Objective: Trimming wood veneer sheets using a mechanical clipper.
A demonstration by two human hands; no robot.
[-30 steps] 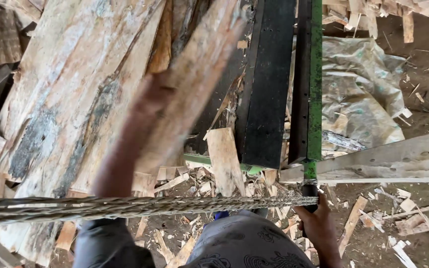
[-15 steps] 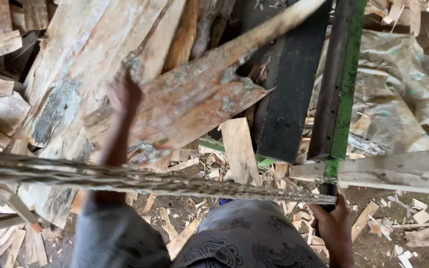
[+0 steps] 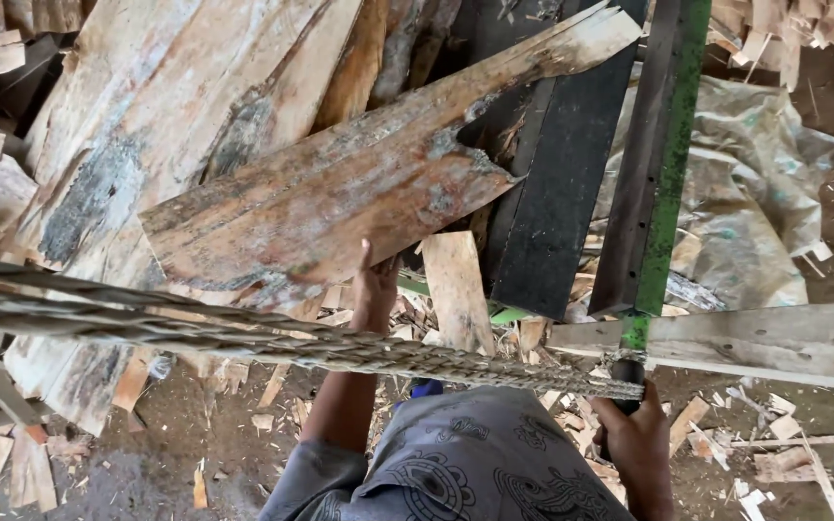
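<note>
**Slab in left hand, right hand on bar grip**

Setting: dirt floor (image 3: 803, 77), littered w/ wood chips and offcuts; crumpled plastic sheet (image 3: 755, 183) at right. Big stack of rough planks (image 3: 147, 116) fills upper left, leaning away from camera.

Slab (image 3: 359, 193): long, weathered, reddish-brown face w/ grey patches, bark-like edge. Lies diagonally, low end at left, thin tip up at right, reaching the green bar. Broken notch on its lower edge near mid-right. It sits over the plank stack and crosses a black beam (image 3: 552, 193).

Left hand (image 3: 375, 280): raised, fingers up against slab's lower edge, closed on it from beneath; thumb side not clear. Forearm runs down to grey patterned sleeve.

Right hand (image 3: 634, 434): low right, fist closed round a dark handle at the foot of the green bar (image 3: 673, 154). Bar is upright-ish, green edge w/ dark face, just beside the black beam.

Rope (image 3: 291, 338): thick, twisted, runs across frame from left edge to the bar's foot, ending just above right hand. Passes in front of left forearm.

Pale board (image 3: 755, 342) lies crosswise at right, its end meeting the bar near the rope end. Short light plank (image 3: 456, 289) stands below the slab, just right of left hand.

Person's lap, grey patterned cloth, at bottom centre.
</note>
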